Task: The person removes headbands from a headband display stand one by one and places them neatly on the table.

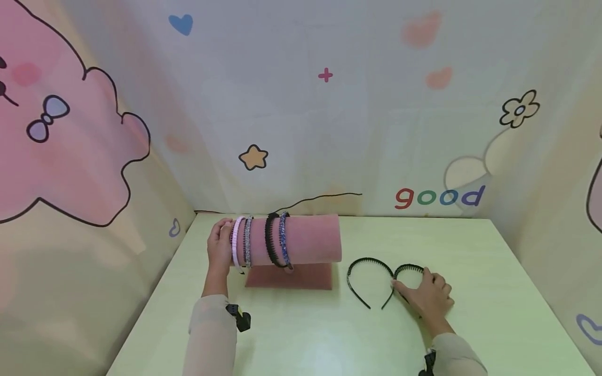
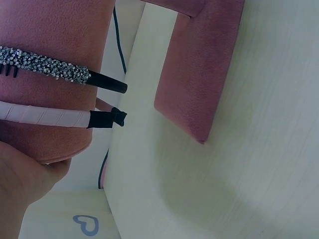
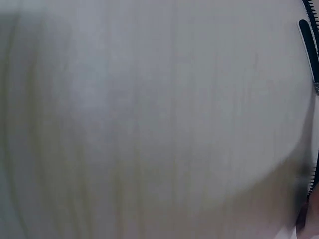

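Soft, even light fills the head view, with pale glare [image 1: 312, 352] on the table [image 1: 301, 318] in front of the stand [image 1: 312, 237]. The dimmer left wrist view shows a soft-edged shadow [image 2: 199, 181] beside the stand's base [image 2: 199, 74]. The right wrist view is grey and blurred.

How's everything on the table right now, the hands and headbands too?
Pink roll: level above its base.
Left hand: holding the roll's left end.
Right hand: holding a dark headband.
Pale pink headband: around the roll.
Silver headband: around the roll.
Black headband: around the roll.
Blue headband: around the roll.
Loose headband: on the table.
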Demonstrator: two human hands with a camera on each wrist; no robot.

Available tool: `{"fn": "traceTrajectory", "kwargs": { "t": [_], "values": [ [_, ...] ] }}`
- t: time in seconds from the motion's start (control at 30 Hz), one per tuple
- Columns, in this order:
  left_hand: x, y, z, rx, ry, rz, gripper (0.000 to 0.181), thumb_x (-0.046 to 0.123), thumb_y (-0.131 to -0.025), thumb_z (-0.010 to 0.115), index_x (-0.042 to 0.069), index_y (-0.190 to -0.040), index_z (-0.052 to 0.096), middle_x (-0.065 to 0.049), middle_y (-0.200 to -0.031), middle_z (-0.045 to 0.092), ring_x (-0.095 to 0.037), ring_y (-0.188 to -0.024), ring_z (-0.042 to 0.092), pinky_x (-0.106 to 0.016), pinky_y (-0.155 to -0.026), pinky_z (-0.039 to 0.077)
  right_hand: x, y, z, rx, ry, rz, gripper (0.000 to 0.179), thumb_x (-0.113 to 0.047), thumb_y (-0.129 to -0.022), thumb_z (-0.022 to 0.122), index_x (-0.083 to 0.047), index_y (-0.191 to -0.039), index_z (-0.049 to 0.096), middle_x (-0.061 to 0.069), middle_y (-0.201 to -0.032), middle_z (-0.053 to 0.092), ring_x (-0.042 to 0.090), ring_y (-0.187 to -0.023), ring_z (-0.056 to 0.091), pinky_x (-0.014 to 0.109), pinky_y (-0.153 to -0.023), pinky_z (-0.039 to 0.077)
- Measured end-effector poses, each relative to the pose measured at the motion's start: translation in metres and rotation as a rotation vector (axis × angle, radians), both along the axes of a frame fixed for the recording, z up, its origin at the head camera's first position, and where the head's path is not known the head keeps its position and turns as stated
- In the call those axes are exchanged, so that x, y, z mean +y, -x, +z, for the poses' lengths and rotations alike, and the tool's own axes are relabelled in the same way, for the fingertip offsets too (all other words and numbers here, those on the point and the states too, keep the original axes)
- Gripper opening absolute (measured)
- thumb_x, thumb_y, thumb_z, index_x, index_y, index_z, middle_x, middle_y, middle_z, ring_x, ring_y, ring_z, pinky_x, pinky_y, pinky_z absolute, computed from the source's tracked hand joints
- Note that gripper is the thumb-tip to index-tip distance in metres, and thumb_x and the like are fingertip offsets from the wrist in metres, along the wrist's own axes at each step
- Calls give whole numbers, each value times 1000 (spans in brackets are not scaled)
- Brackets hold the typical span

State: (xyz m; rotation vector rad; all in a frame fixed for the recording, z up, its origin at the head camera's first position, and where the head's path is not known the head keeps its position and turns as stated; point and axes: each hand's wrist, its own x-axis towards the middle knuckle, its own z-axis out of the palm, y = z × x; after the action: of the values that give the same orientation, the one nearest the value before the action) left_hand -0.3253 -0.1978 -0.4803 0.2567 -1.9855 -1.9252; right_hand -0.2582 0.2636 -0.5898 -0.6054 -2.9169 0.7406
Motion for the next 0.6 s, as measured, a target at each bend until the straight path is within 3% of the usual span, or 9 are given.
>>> {"fn": "traceTrajectory", "kwargs": {
  "t": [0.37,0.6],
  "values": [
    [-1,-1,-2,23,6,-6,35,46,-82,49,20,-106,55,0,-105,53,-19,-90,48,-43,-74,36,3,12,9,-100,-5,38,116,-77,-55,48,4,-131,14,37,-120,15,54,-102,15,64,-67,17],
    [-3,0,-2,-3,13,-2,39,46,-83,48,18,-109,54,1,-107,52,-21,-92,47,-43,-77,36,7,16,13,-50,34,39,114,-74,-59,48,2,-134,8,39,-121,16,57,-104,16,67,-71,14]
  ]
}}
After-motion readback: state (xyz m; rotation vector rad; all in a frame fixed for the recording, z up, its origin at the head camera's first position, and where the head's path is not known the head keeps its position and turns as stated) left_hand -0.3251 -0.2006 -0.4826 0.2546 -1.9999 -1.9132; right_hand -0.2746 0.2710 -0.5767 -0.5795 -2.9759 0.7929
